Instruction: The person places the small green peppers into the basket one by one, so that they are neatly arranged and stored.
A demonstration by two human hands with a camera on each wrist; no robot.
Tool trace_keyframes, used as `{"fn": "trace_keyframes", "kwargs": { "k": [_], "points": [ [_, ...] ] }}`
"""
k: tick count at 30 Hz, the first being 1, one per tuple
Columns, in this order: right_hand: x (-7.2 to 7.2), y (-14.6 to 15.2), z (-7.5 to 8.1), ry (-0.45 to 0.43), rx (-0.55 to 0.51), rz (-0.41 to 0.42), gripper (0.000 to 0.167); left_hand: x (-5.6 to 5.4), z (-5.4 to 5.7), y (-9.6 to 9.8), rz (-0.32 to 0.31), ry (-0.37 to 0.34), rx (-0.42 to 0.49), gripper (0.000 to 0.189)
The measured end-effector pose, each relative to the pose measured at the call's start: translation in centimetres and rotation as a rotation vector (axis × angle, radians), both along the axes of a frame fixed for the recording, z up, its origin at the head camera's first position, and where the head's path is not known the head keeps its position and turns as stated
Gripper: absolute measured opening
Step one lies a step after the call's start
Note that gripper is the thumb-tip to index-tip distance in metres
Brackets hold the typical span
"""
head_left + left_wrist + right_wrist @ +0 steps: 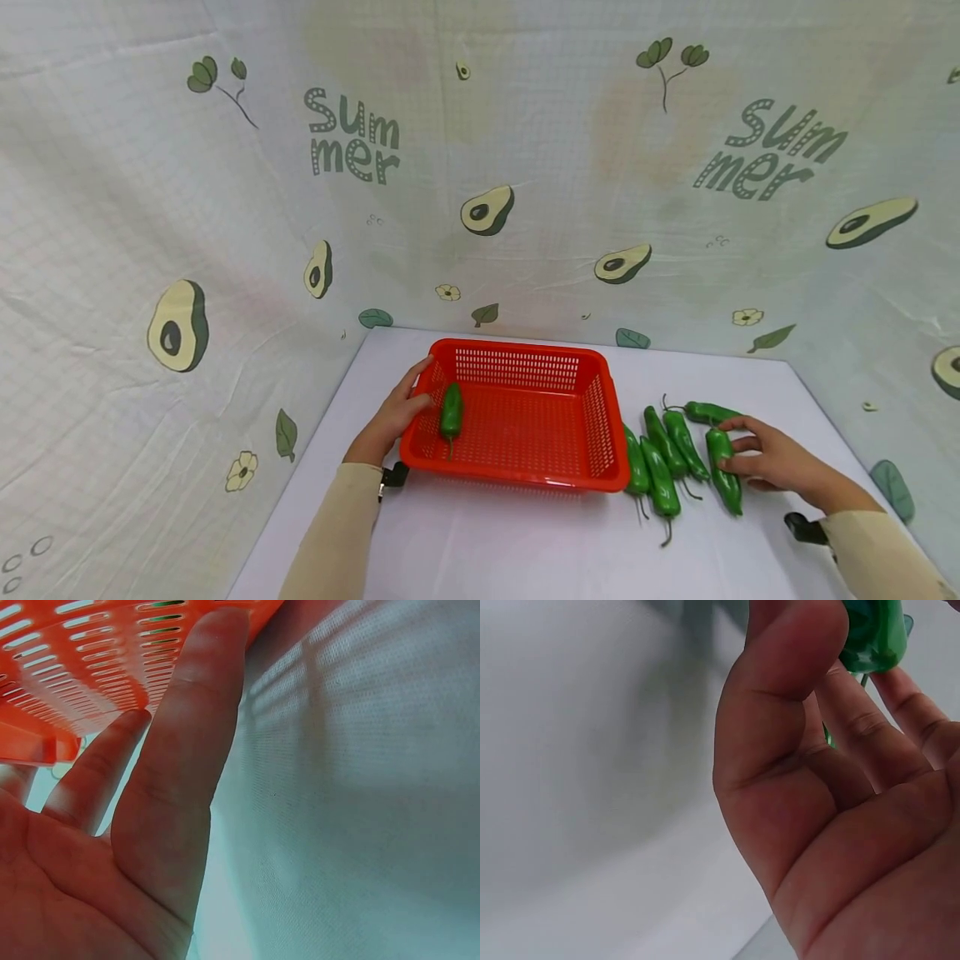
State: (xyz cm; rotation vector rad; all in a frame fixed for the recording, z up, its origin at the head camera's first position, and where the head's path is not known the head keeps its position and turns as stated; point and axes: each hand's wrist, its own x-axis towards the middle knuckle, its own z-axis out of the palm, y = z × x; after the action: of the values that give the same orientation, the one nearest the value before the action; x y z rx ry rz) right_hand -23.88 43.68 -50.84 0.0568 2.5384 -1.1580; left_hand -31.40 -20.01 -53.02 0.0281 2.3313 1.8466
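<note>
A red plastic basket (517,480) with slotted walls stands on the white table. My left hand (392,421) rests against its left side, thumb and fingers fairly straight; in the left wrist view the thumb (184,742) touches the slotted wall from outside. One green pepper (451,412) lies inside, close to that wall. On the right, my right hand (776,458) pinches another green pepper (724,475) between thumb and fingers, its tip pointing toward me. In the right wrist view only the end of this pepper (877,637) shows past the thumb.
Several more green peppers (660,483) lie in a loose group between the basket and my right hand, some against the basket's right side. One pepper (708,412) lies crosswise behind the held one. A printed cloth (555,208) hangs behind and beside the table (525,550).
</note>
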Motion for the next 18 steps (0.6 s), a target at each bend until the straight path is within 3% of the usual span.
{"fn": "trace_keyframes", "kwargs": {
  "k": [8, 18],
  "points": [
    [-0.2, -0.2, 0.8, 0.035, 0.002, 0.044, 0.078, 0.0, -0.1, 0.0, -0.004, 0.008, -0.005, 0.079],
    [-1.2, -2.0, 3.0, 0.107, 0.025, 0.125, 0.077, -0.1, -0.1, 0.0, -0.003, 0.015, -0.002, 0.078]
  ]
}}
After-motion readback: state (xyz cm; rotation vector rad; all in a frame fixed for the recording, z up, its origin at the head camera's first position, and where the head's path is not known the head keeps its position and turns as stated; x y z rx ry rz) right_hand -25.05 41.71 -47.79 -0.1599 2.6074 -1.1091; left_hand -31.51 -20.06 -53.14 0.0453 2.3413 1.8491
